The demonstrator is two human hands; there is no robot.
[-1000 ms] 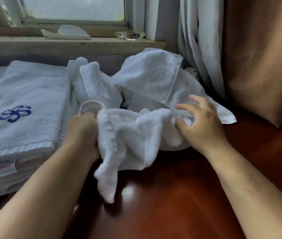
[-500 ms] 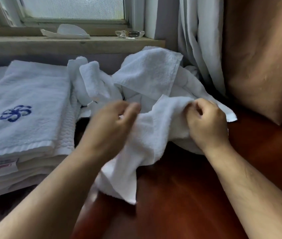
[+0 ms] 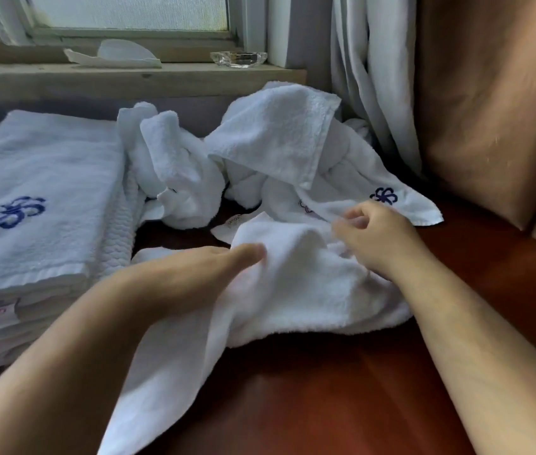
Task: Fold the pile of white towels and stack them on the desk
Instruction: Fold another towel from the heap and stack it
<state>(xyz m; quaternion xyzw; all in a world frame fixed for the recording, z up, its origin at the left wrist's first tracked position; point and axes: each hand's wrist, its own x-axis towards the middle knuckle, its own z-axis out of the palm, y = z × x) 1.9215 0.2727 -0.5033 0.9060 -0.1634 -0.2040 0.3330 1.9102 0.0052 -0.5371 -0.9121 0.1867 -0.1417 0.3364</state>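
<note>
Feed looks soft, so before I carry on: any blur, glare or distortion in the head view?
Head view: fingertips of the left hand smeared by motion; front towel nearly blown out, weave lost; soft sheen on the desk; wide-angle lens makes the window frame lean at the left edge.

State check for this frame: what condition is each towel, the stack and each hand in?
Front towel: crumpled, unfolded, on the desk.
Towel stack: folded, neat, at left.
Back pile: unfolded, heaped.
Left hand: fingers straight, touching the front towel.
Right hand: fingers curled; grip unclear.
Glass dish: upright on the windowsill.
</note>
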